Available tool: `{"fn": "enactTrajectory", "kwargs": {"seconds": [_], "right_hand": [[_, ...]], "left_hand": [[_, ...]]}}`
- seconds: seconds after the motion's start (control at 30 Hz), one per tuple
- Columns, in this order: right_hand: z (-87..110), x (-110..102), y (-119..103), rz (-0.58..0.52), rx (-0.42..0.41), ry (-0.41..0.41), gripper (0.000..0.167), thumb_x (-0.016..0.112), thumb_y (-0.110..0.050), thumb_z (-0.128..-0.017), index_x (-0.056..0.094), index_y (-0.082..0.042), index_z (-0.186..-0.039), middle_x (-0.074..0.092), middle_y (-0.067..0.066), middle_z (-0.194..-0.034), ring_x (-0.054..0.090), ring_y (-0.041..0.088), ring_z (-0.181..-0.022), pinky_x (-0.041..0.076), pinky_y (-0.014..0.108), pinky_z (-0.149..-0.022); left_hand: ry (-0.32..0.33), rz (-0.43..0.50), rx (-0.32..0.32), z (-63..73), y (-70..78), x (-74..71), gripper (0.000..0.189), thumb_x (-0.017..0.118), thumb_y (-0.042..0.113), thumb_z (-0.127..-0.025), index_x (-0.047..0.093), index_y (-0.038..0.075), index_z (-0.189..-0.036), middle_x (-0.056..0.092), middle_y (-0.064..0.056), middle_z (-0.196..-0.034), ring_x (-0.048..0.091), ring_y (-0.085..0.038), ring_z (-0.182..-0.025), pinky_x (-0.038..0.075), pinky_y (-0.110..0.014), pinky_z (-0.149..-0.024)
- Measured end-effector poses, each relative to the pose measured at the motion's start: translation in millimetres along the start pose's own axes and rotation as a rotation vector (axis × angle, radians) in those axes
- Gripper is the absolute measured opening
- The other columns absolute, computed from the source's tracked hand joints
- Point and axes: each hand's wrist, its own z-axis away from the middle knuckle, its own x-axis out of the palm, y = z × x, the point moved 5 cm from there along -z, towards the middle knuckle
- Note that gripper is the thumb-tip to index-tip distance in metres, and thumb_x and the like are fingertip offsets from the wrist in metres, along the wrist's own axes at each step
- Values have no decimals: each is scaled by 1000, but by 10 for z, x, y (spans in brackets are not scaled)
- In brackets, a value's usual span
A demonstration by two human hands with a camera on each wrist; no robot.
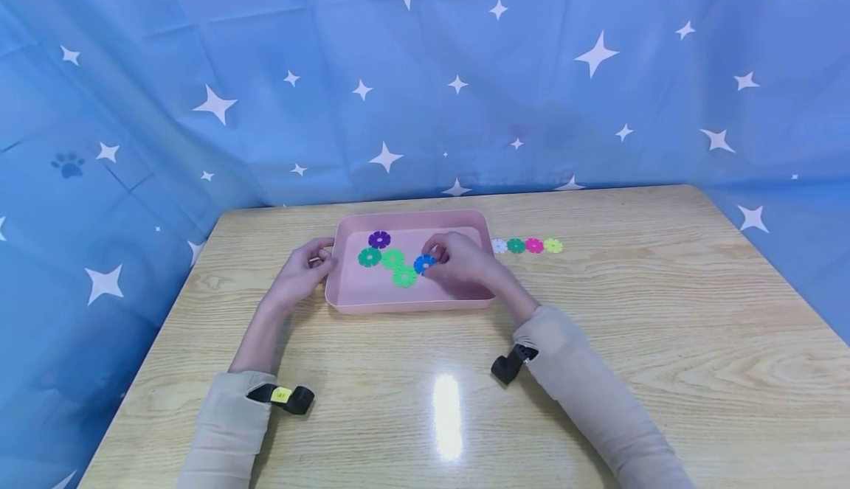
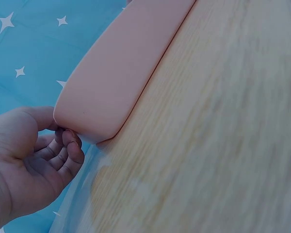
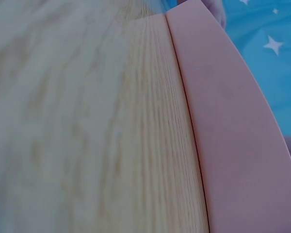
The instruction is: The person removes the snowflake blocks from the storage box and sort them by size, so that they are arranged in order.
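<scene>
A shallow pink tray (image 1: 398,307) rests on the table, its outer wall (image 2: 116,73) filling much of the left wrist view. My left hand (image 1: 302,274) grips its left edge, thumb at the rim and fingers curled below. Over the tray's right part, my right hand (image 1: 460,257) pinches a blue flower-shaped plastic disc (image 1: 420,263). Left of it in the tray lie a purple disc (image 1: 379,240), a dark green disc (image 1: 370,257) and two light green discs (image 1: 403,276). In the right wrist view the tray wall (image 3: 223,116) hides most of the right hand.
Just right of the tray, a row of discs lies on the wooden table (image 1: 664,312): white (image 1: 500,245), green (image 1: 516,245), pink (image 1: 534,245) and yellow-green (image 1: 553,245). A blue star-patterned curtain (image 1: 531,68) hangs behind the table.
</scene>
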Motion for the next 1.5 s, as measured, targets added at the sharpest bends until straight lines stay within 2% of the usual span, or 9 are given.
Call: {"fn": "enactTrajectory", "kwargs": {"seconds": [0.17,0.3,0.4,0.57,0.63,0.77,0.93,1.2,1.5], "right_hand": [[4,-1,-15,-6,-13,11,31,81,-13,-86,62,-4,-109,63,9,-100,58,23,-93,53,35,-88],[28,-30,-11,-46,-9,33,26,77,-9,-90,58,-5,-108,64,10,-102,60,25,-95,53,36,-89],[54,-74,-8,-75,-14,56,20,73,-8,-93,59,-5,-107,66,10,-100,63,26,-94,55,37,-86],[98,-193,9,-130,-49,95,19,71,-10,-95,61,-5,-111,66,9,-101,63,24,-93,55,35,-81],[118,-259,4,-144,-74,115,21,71,-10,-95,63,-4,-114,66,9,-100,64,24,-89,56,34,-79],[163,-388,8,-127,-90,146,15,69,-11,-97,67,-2,-109,67,10,-94,66,24,-79,57,34,-73],[234,-508,87,-111,-62,158,13,69,-15,-98,66,-3,-104,68,9,-91,67,23,-76,56,34,-71],[379,-689,247,-104,-13,196,24,67,-18,-99,65,-2,-117,68,11,-100,67,24,-83,57,35,-75],[529,-869,412,-97,-15,245,23,65,-19,-101,65,-2,-115,69,14,-97,68,31,-83,57,45,-75]], "left_hand": [[-1,0,4,7,-2,1,46,53,4,-103,42,-7,-147,46,-8,-100,50,-10,-75,46,-22,-62],[0,7,-3,5,-9,-1,46,52,4,-103,42,-6,-147,46,-8,-100,50,-10,-74,46,-21,-62],[-4,2,2,7,-1,2,47,52,4,-103,41,-6,-148,46,-8,-100,50,-10,-75,47,-21,-63],[0,5,8,11,12,3,48,53,4,-103,41,-7,-147,46,-8,-100,50,-9,-76,47,-21,-64],[3,10,7,11,15,1,47,53,4,-103,42,-7,-147,46,-8,-100,50,-9,-76,47,-21,-64],[1,7,5,10,15,-4,48,53,4,-103,41,-7,-147,45,-9,-100,50,-9,-76,46,-21,-64],[-1,2,-1,0,-2,-2,47,53,4,-103,42,-7,-147,46,-8,-100,51,-9,-77,47,-22,-64],[2,2,-6,9,-1,0,46,52,4,-103,42,-7,-147,45,-7,-98,50,-10,-78,47,-21,-64],[1,1,-7,5,-5,-1,47,52,4,-103,42,-6,-147,46,-9,-100,51,-10,-78,47,-22,-65]]}}
